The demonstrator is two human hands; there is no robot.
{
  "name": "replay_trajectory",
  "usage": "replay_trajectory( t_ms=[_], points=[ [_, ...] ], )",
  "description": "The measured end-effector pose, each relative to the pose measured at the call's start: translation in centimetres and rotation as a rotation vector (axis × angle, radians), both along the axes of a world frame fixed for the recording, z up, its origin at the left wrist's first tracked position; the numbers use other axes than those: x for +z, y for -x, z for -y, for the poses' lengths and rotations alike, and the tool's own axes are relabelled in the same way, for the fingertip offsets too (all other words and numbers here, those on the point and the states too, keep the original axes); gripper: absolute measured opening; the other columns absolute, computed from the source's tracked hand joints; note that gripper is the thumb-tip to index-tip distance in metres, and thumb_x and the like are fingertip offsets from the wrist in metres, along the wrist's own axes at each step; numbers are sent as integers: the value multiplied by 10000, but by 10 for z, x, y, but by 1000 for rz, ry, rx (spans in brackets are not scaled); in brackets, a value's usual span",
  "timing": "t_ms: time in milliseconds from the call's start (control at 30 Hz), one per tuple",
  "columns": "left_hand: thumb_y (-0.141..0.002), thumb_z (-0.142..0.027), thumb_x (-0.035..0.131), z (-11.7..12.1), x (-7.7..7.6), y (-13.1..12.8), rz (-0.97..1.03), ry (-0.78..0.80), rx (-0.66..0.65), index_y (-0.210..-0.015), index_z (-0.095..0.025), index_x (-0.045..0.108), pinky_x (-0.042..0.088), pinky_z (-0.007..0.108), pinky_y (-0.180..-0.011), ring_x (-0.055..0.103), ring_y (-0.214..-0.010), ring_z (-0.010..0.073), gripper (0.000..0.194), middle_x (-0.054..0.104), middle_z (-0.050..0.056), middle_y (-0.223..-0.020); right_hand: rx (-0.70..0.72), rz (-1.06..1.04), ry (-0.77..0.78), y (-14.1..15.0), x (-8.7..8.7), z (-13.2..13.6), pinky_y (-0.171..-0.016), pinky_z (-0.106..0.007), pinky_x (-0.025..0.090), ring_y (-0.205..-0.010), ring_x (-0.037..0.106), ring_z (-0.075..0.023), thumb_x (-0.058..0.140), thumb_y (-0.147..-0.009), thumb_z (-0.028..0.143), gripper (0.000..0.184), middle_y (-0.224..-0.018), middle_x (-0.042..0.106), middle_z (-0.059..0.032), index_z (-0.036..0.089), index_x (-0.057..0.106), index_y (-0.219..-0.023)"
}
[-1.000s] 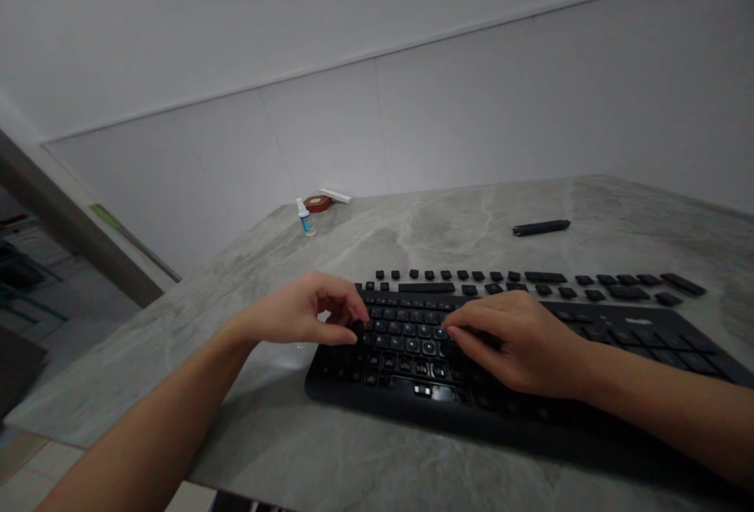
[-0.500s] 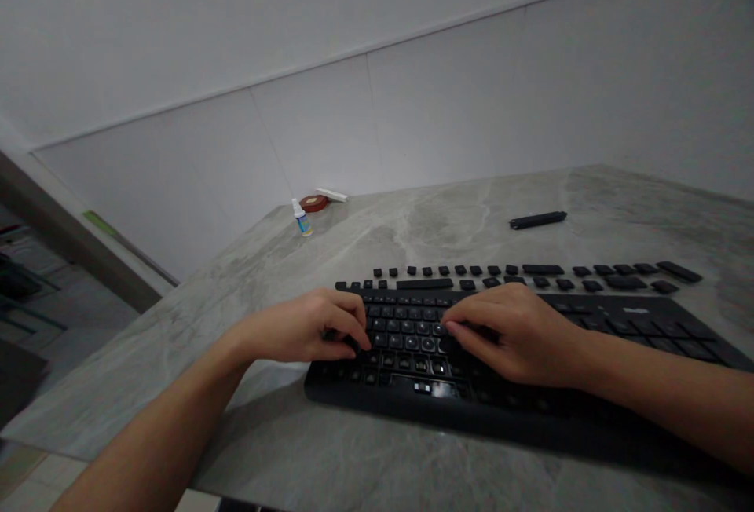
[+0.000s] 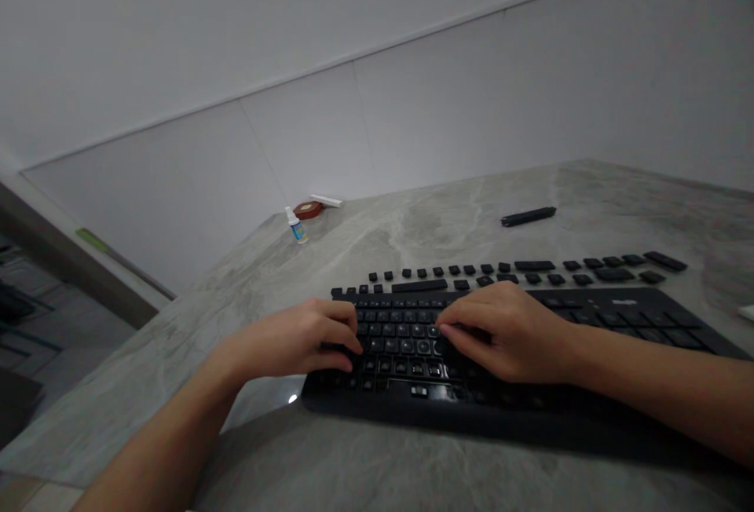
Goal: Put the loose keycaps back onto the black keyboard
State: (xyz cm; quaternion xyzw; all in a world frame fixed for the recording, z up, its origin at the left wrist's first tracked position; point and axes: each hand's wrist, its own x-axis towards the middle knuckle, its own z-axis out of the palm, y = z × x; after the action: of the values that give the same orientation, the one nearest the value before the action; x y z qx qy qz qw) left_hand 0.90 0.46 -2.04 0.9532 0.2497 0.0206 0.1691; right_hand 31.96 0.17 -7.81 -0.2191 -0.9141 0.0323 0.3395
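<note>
A black keyboard (image 3: 406,402) lies on the grey marbled table, many of its keycaps off, with bare key sockets showing in the main block. My left hand (image 3: 312,335) is curled over the keyboard's left end, thumb and fingertips bent down onto it. My right hand (image 3: 500,331) rests over the middle, thumb and index finger pinched together at the sockets; whatever is between them is too small or hidden to make out. Behind the keyboard, loose black keycaps (image 3: 453,269) lie in two rows, among them a long space bar (image 3: 419,286).
A black pen-like tool (image 3: 528,217) lies farther back on the table (image 3: 424,221). At the far left corner stand a small white spray bottle (image 3: 297,226), a round red-brown item (image 3: 307,210) and a white strip (image 3: 326,200). A wall (image 3: 412,119) borders the back.
The view has shifted slightly, so the table items sit a little more to the left. My left fingers have shifted slightly at the keyboard's left end; my right hand keeps its pinch.
</note>
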Motion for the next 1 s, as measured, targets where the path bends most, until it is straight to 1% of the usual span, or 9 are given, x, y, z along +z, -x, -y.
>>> replay_trajectory(
  t_ms=[200,333,467,633,733,833,1000],
  points=[
    [-934,-190,681,-2,2,7,-13,-7,26,-1022,-167,740,510,245,-746,651,-820,148,108,684,40,-934,41,-8,-6,1,3,0,-535,-252,408,-541,626,-129,511,-942,168,225,-642,679,-28,127,708,-841],
    [-913,-163,683,-3,2,10,-35,-30,34,-1001,-158,733,506,248,-714,652,-785,148,101,697,39,-911,61,-8,-2,2,3,0,-534,-251,401,-532,612,-121,506,-944,161,228,-635,670,-25,125,705,-840],
    [-894,-130,649,-1,2,7,-18,-93,3,-969,-148,733,499,252,-684,639,-759,154,113,686,45,-880,68,-6,-3,2,2,-1,-538,-250,398,-539,610,-119,506,-948,165,222,-643,672,-23,130,703,-852],
    [-900,-144,632,2,-2,3,10,-129,-60,-949,-136,731,490,253,-668,624,-738,158,110,671,53,-839,74,12,-4,1,1,-1,-517,-256,373,-515,580,-114,496,-949,170,234,-617,648,-12,131,699,-840],
    [-901,-141,620,4,-6,1,-27,-169,-87,-876,-138,717,474,251,-632,593,-701,158,100,633,41,-771,78,26,8,1,1,-1,-508,-260,363,-503,564,-113,491,-952,175,251,-603,634,-11,129,698,-817],
    [-895,-136,622,5,-6,-2,-63,-184,-78,-839,-146,698,468,253,-620,582,-696,161,95,613,33,-756,83,28,14,1,1,-1,-506,-262,359,-498,556,-112,492,-952,175,258,-592,626,-11,127,700,-809],
    [-966,-194,584,7,-2,-3,-73,-154,-63,-833,-151,691,464,258,-621,577,-696,160,176,610,40,-771,95,36,27,1,1,-1,-514,-260,367,-507,564,-114,491,-950,175,253,-600,636,-16,126,706,-825]
  ],
)
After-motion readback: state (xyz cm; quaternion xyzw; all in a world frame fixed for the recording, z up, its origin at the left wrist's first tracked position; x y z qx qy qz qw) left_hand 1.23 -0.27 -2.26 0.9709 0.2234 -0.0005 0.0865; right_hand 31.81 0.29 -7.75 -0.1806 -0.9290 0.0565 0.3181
